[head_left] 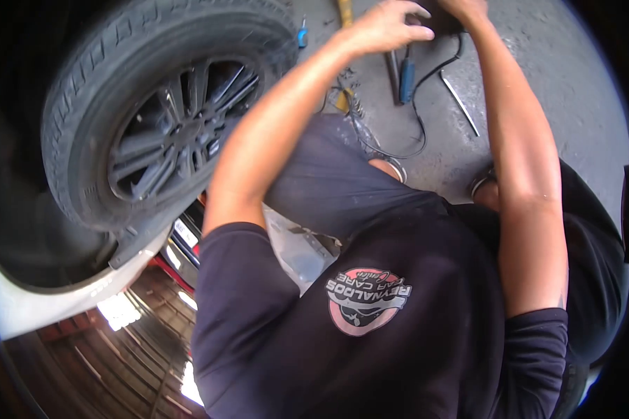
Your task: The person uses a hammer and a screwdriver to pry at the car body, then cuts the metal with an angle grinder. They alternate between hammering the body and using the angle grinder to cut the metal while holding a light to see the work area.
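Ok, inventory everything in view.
Big spoked rubber-tyred wheel: one, black, upper left
Curved car panel: one, white, lower left
Blue-handled tools: two, blue, upper centre
Yellow stick-like piece: one, yellow, top edge
Slim metal rod: one, silver, upper right
Thin looped cable: one, black, upper centre
Straight bar: one, dark, upper centre
Unclear object: one, dark, between the hands
Concrete floor: one, grey, upper right
Printed shirt: one, dark, bottom centre
Left hand, right hand: two, bare, top edge

Strong fisheye curvature; frame corners black. Wheel [182, 133] dim, detail readable. Wheel well [42, 244] around it in deep shadow. Floor [573, 91] right of wheel evenly lit. Roof openings [119, 311] below wheel blown out white. Left hand [388, 29], above and right of wheel, slightly blurred.
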### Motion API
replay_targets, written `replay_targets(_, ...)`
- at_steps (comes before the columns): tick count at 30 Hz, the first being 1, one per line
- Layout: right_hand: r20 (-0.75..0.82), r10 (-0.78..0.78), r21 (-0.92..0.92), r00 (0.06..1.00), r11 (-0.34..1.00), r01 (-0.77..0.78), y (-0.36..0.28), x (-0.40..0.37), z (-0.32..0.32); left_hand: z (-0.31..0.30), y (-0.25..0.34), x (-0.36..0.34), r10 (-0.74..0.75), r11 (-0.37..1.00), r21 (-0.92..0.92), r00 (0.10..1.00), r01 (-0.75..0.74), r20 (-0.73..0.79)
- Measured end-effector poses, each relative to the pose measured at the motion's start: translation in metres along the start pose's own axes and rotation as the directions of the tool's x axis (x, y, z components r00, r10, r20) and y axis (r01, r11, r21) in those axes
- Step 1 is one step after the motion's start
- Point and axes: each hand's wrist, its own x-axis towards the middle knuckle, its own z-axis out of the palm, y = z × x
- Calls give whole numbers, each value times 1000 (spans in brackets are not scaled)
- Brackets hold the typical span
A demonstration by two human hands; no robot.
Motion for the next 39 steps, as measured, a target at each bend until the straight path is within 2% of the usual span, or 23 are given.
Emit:
replay_targets(2,16,13,-58,1000,998,-12,4,5,6,-35,-15,-23,104,994,-5,993,-105,-62)
replay_targets(4,24,4,-71,1000,997,-2,2,5,8,-71,-22,-48,-24,997,-71,998,21,-52)
replay_targets(6,13,2,-83,1000,997,-1,-2,6,9,-95,7,-70,-353,935,-26,935,354,26)
replay_targets(7,28,-10,-59,1000,998,12,-1,6,8,-94,-12,-69,-249,956,154,968,251,-31)
replay_targets(8,37,-20,-39,999,999,21,0,7,7,-91,-30,-69,-276,939,216,961,266,19)
replay_targets(10,32,-16,-12,999,1000,16,2,6,5,-70,-50,-63,-121,964,251,983,82,142)
replay_targets(12,-6,-46,-13,999,999,46,7,5,6,-42,-49,-55,-95,923,384,962,-12,256)
replay_targets(14,-12,-72,-22,997,997,72,7,7,3,-8,-45,-42,-187,860,510,929,-2,319)
replay_targets(16,-10,-98,-23,995,995,97,6,6,3,17,-28,-30,-329,735,674,909,75,257)
replay_targets(18,-47,-86,52,995,995,88,6,5,1,31,-36,-9,-355,703,703,910,110,213)
replay_targets(20,-91,-111,13,990,994,113,7,3,1,50,-48,1,-383,668,729,908,148,167)
replay_targets(22,-77,-113,43,991,992,117,16,12,11,67,-49,3,-403,704,660,913,262,66)
replay_targets(24,-211,-91,101,973,988,114,20,7,21,76,-47,2,-391,712,628,920,315,-17)
replay_targets(25,-220,-78,112,972,988,105,19,5,20,78,-54,2,-343,740,602,938,300,-45)
replay_targets(28,-259,-60,130,964,987,96,18,0,23,78,-70,5,-346,761,551,933,344,-105)
replay_targets(29,-285,-56,129,957,987,97,17,1,25,77,-78,3,-241,792,549,963,267,-121)
replay_targets(31,-321,-58,144,945,984,109,10,-2,24,77,-83,4,-263,826,495,961,269,-84)
replay_targets(33,-377,-31,171,926,980,102,4,-4,21,89,-91,7,-260,813,502,956,294,-138)
replay_targets(35,-370,-18,164,929,983,84,-1,-6,19,93,-85,5,-256,813,497,952,305,-166)
replay_targets(36,-373,-12,173,928,981,82,0,-5,19,93,-80,3,-305,839,391,923,377,-237)
replay_targets(37,-442,-16,178,897,978,105,0,-5,21,93,-75,0,-361,853,276,883,443,-300)
replay_targets(38,-509,-20,181,861,975,130,-2,-4,23,89,-71,-1,-362,848,286,882,446,-302)
replay_targets(39,-509,-13,192,861,973,129,-5,-3,24,88,-76,-1,-420,839,147,795,524,-438)
